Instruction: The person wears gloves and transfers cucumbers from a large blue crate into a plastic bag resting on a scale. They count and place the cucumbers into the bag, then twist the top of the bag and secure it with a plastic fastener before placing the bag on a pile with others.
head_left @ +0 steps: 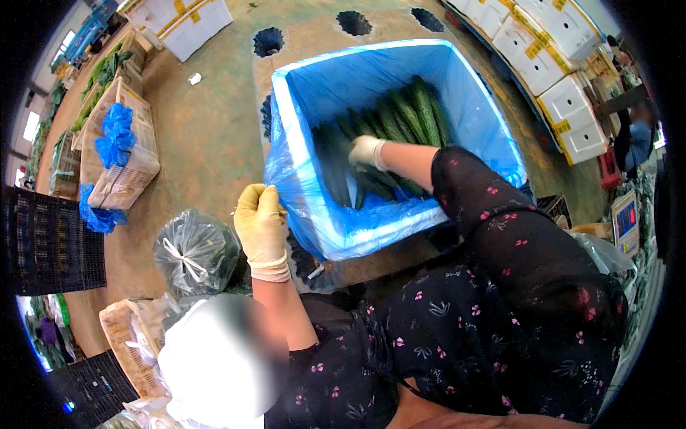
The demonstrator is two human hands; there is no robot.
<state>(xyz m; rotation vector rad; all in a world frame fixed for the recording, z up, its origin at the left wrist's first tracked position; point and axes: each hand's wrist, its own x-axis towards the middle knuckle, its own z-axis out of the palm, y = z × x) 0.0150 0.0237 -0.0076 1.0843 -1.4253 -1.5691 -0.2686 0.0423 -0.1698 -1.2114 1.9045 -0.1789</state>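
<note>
A foam box lined with a thin blue plastic bag stands before me. Dark green cucumbers lie side by side in its far part. My right hand, in a pale glove, reaches in over the near-left cucumbers. Its fingers point down, and motion blur hides whether they grip one. At the box's left rim, my left hand, in a yellowish glove, is closed with its fingertips pinching the edge of the blue bag.
A tied clear bag of dark produce sits left of the box. Crates with blue plastic line the left side. White foam boxes are stacked at right, near a scale display. Holes pit the platform. A white rounded shape blocks the lower left.
</note>
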